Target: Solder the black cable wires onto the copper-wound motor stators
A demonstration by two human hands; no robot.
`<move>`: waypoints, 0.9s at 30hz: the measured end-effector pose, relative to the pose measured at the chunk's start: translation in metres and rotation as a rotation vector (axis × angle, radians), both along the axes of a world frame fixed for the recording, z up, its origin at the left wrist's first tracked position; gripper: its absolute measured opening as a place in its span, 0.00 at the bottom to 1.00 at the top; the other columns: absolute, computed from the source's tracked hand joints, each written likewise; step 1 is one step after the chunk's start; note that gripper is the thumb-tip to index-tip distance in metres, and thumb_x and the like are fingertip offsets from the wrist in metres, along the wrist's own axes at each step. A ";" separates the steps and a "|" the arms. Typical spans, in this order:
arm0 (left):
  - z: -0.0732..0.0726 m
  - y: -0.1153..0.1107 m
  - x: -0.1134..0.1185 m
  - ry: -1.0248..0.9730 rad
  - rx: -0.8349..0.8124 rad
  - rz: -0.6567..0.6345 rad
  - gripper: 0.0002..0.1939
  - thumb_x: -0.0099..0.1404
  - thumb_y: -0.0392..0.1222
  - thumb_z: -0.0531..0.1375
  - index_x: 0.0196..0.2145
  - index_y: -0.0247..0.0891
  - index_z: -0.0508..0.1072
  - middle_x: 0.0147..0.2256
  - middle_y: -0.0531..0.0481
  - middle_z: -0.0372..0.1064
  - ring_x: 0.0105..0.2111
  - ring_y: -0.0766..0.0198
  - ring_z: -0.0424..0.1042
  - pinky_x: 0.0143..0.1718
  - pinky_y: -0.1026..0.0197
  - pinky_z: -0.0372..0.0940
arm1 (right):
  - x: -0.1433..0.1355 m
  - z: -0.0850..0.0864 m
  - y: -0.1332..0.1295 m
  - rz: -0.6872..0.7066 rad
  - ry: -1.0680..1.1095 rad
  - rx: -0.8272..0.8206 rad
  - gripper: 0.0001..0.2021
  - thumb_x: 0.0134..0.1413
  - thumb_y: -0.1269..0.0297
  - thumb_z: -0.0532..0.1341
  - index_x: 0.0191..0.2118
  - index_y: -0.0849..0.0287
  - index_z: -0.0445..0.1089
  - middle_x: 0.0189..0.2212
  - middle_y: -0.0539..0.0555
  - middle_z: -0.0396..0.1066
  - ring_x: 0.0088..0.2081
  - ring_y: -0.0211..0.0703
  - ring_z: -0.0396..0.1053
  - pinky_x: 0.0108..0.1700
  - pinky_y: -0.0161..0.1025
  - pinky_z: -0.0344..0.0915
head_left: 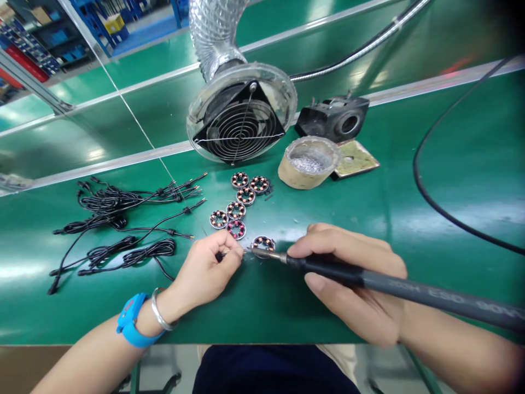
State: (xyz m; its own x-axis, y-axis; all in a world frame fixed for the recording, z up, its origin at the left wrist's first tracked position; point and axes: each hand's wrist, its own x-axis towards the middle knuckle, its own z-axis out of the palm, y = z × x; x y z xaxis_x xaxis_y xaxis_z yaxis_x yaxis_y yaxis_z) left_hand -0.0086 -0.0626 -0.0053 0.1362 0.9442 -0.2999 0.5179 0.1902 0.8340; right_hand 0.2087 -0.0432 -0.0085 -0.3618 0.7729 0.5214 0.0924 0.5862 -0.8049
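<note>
My right hand (353, 279) grips a soldering iron (328, 269) by its dark handle, with the tip pointing left at a small ring-shaped motor stator (263, 246) that has copper windings. Closed in a pinch, my left hand (211, 265) holds the end of a black cable (221, 255) just left of that stator. Fine wire ends reach out from the pinch toward the iron's tip. Whether tip and wires touch I cannot tell. Beyond my left hand sit several more stators (235, 210), one with reddish windings (235, 229).
Coiled black cables (110, 200) lie at the left. A fume extractor fan (241, 117) with a silver duct (217, 33) stands at the back. Right of it are a round tub (308, 164) of silvery material, a sponge tray (357, 158) and a black iron holder (333, 119). A black cord (424, 191) curves at right.
</note>
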 end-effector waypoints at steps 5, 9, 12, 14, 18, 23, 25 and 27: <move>-0.001 0.000 0.001 -0.004 -0.031 0.008 0.06 0.63 0.38 0.55 0.28 0.37 0.68 0.22 0.57 0.63 0.22 0.71 0.58 0.25 0.68 0.55 | 0.000 -0.001 0.000 0.011 -0.019 0.001 0.10 0.49 0.73 0.56 0.38 0.58 0.69 0.23 0.50 0.66 0.22 0.35 0.60 0.23 0.36 0.58; -0.003 0.000 0.000 -0.012 -0.015 0.020 0.06 0.63 0.39 0.56 0.28 0.37 0.67 0.23 0.57 0.63 0.23 0.71 0.59 0.26 0.67 0.55 | 0.000 0.001 0.001 -0.009 -0.004 0.031 0.10 0.49 0.73 0.55 0.38 0.58 0.69 0.23 0.50 0.65 0.22 0.35 0.60 0.23 0.36 0.58; -0.002 -0.001 0.000 -0.018 -0.019 0.029 0.06 0.64 0.39 0.55 0.29 0.37 0.67 0.23 0.57 0.61 0.23 0.71 0.58 0.26 0.67 0.54 | 0.001 0.003 0.002 -0.030 -0.019 0.065 0.11 0.50 0.74 0.56 0.40 0.57 0.69 0.24 0.50 0.67 0.23 0.37 0.62 0.24 0.37 0.61; 0.000 0.000 -0.001 -0.037 -0.035 0.020 0.08 0.65 0.41 0.55 0.29 0.37 0.67 0.23 0.58 0.59 0.23 0.71 0.56 0.26 0.67 0.53 | 0.000 0.001 0.003 -0.087 -0.016 0.093 0.13 0.52 0.73 0.58 0.43 0.56 0.70 0.27 0.52 0.69 0.25 0.39 0.66 0.25 0.37 0.64; 0.002 0.004 -0.004 -0.134 -0.131 -0.034 0.12 0.66 0.44 0.54 0.27 0.37 0.64 0.21 0.59 0.53 0.21 0.72 0.50 0.23 0.67 0.49 | -0.006 -0.005 0.006 -0.186 -0.026 0.041 0.18 0.58 0.75 0.58 0.52 0.52 0.68 0.26 0.46 0.71 0.21 0.32 0.66 0.24 0.30 0.65; 0.000 0.008 -0.008 -0.268 -0.237 -0.035 0.12 0.66 0.47 0.53 0.28 0.37 0.62 0.20 0.60 0.50 0.20 0.72 0.47 0.21 0.67 0.45 | -0.021 -0.009 0.020 -0.017 -0.172 0.121 0.10 0.56 0.77 0.59 0.41 0.57 0.70 0.32 0.49 0.76 0.30 0.32 0.73 0.35 0.28 0.70; -0.001 0.008 -0.008 -0.224 -0.206 -0.046 0.12 0.66 0.47 0.54 0.29 0.37 0.63 0.22 0.59 0.51 0.21 0.72 0.48 0.23 0.68 0.47 | -0.026 -0.012 0.025 0.054 -0.222 0.141 0.09 0.55 0.76 0.58 0.40 0.58 0.69 0.33 0.50 0.76 0.30 0.34 0.73 0.36 0.30 0.69; -0.002 0.007 -0.008 -0.161 -0.149 -0.069 0.11 0.67 0.46 0.54 0.30 0.37 0.64 0.23 0.58 0.54 0.23 0.71 0.51 0.25 0.68 0.50 | -0.029 -0.016 0.028 0.112 -0.259 0.131 0.10 0.54 0.76 0.57 0.41 0.58 0.68 0.32 0.50 0.75 0.31 0.36 0.72 0.35 0.32 0.69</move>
State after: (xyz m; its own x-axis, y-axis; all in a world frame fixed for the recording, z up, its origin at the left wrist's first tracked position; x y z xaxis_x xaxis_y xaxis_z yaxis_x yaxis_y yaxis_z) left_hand -0.0164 -0.0556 -0.0073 0.2564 0.8778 -0.4046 0.3967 0.2862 0.8722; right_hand 0.1793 -0.0151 -0.0247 -0.5746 0.6530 0.4934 0.2132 0.7015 -0.6801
